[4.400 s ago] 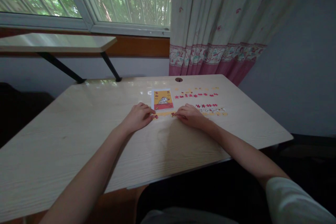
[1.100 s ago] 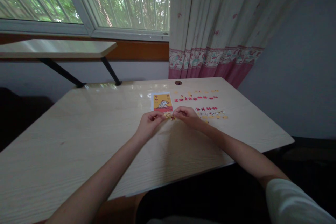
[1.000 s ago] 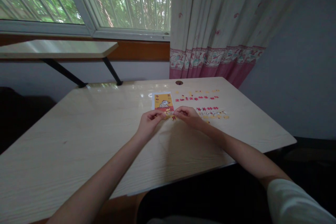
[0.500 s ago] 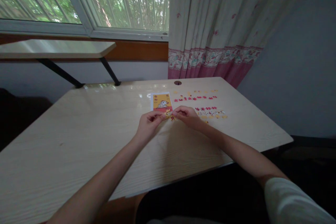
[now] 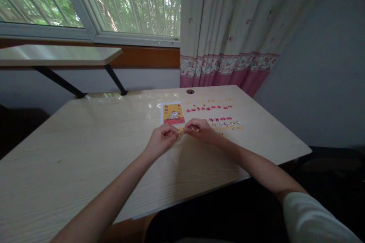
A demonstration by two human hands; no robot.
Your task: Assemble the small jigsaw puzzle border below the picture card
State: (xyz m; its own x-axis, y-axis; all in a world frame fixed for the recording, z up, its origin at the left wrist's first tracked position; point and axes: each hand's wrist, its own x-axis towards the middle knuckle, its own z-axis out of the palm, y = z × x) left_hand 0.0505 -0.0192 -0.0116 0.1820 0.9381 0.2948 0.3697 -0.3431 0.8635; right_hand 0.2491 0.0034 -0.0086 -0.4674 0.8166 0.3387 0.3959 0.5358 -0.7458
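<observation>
My left hand and my right hand are close together low over the desk, fingers curled into pinches. Yellow puzzle pieces with dark marks lie between the fingertips, and both hands seem to grip them. Their outlines are too small to make out fully. Just beyond the hands lies a picture card with a white animal on yellow and red. Right of the card, red puzzle pieces are laid in a row. A row of white patterned puzzle pieces is partly behind my right hand.
The pale wooden desk has a round cable hole near its back edge. A raised shelf on black supports stands at the back left. A curtain hangs behind, beside the window.
Both hands have drawn slightly toward me, away from the card, so its lower edge now shows. The view has shifted a little. The fingers remain pinched at the yellow pieces.
</observation>
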